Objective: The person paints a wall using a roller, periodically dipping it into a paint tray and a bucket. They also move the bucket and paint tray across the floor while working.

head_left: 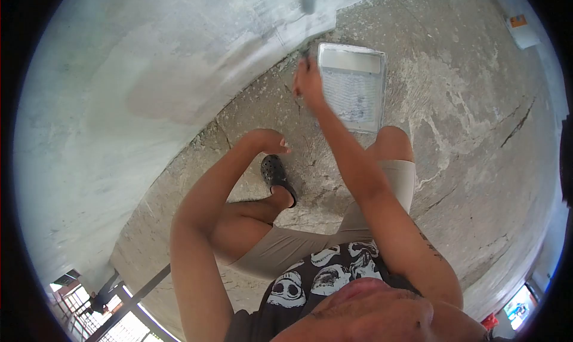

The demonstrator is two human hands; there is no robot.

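R hand [307, 82] fingers closed on roller [307, 0] w/ head at wall [179, 49], nr tray [353, 85]. L hand [271, 142] nr shoe [276, 173]; finger spread: can't tell.

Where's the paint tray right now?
In the head view, the paint tray lies on the floor near the top, a bit right of the middle, just to the right of the right hand and close to the wall.

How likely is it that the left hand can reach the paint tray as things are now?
Probably yes: the left hand looks empty and fairly near the paint tray, though the right forearm crosses between them and may need to shift.
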